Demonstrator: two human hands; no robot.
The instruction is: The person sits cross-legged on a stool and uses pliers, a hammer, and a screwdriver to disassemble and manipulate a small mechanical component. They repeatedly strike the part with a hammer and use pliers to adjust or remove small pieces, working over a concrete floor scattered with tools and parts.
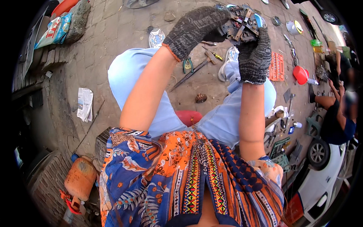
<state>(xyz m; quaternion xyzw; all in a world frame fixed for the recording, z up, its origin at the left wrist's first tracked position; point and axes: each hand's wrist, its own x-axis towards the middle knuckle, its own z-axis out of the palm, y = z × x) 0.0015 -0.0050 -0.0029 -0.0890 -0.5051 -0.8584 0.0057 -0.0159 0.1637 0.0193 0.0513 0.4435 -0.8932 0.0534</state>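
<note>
Outdoors, mechanism above brownish paving.

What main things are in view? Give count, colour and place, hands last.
mechanical part: one, dark grey, top centre-right
pliers: one, green-handled, upper centre
tray: one, orange, upper right
bucket: one, white, upper right
newspaper: one, white, left side
cylinder: one, orange, lower left
bag: one, blue-white, upper left
car: one, white, lower right
co-worker: one, dark-clothed, right edge
left hand: one, grey-gloved, at mechanical part
right hand: one, grey-gloved, at mechanical part
</note>
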